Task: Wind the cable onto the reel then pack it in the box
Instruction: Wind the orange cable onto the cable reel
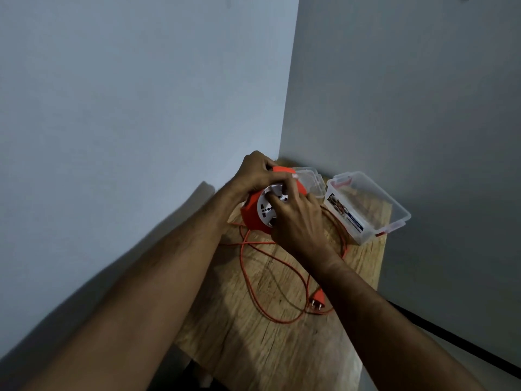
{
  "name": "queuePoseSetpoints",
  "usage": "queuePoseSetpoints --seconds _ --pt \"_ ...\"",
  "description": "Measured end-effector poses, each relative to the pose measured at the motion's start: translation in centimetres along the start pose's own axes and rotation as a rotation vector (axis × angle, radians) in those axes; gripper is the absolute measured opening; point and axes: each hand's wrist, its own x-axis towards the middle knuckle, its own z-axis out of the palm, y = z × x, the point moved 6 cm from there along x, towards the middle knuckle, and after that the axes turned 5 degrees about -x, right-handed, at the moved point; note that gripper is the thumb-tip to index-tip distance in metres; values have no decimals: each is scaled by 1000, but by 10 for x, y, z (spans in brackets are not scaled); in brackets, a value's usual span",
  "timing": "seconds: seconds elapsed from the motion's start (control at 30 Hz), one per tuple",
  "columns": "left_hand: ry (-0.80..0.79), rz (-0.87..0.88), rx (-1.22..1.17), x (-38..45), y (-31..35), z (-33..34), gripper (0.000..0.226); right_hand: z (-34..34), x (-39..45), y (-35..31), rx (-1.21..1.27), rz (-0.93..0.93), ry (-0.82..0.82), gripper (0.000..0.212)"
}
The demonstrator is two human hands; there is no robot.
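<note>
**Two hands on the reel, cable loose across the bench**

Two grey walls meet in a corner right behind the small wooden bench (253, 342), so everything sits crowded toward that end. A clear plastic box (366, 207) stands open at the far right of the bench, a printed label on its near side and red clips at its ends. Its clear lid (310, 179) lies just behind the reel, partly hidden by it. A dark cord or strip (451, 338) runs along the floor below the right wall.

Both forearms reach in from the near side and cover much of the work. The orange reel (255, 213) sits tilted at the far end of the bench, between the wall and the box, its white socket face (267, 206) turned up toward the viewer. The left hand (256, 172) grips the top rim of the reel, fingers curled over it. The right hand (298, 218) rests on the socket face with fingers bent against it; whether it pinches anything there I cannot tell.

Most of the orange cable (248, 280) lies unwound in wide loops over the bench top, passing under the right wrist. Its orange two-pin plug (317, 299) rests near the bench's right edge.
</note>
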Motion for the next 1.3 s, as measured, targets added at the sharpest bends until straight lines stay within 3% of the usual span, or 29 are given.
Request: queuePoseSetpoints --seconds 0.07,0.17,0.33,0.53,0.63,0.7,0.77,0.9,1.0,1.13,1.3 --pt "0 -2 -3 -1 -1 -3 52 -2 5 0 85 -5 38 48" --pt "9 3 -14 0 -3 -6 57 7 10 5 155 86 31 49" --pt "30 -7 -38 2 -10 -9 64 8 11 12 423 438 125 47" --pt "47 20 0 5 -14 -16 47 38 4 8 790 983 133 54" --pt "53 37 18 7 -18 -20 43 60 1 1 1089 1222 171 62" --pt "28 42 26 8 -20 -21 40 67 1 -5 1214 1308 121 52" --pt "2 39 11 9 -22 -23 39 60 5 -6 1094 1184 110 37" --pt "-15 11 -63 11 -29 -28 38 13 7 -11 480 637 294 18" --pt "-30 23 -56 10 -26 -25 42 7 8 -28 191 235 192 38" --pt "-47 35 -64 10 -21 -21 37 20 7 -26 36 239 -25 74" --pt "-51 41 -63 9 -5 -13 45 16 13 -16 -28 280 -55 72"
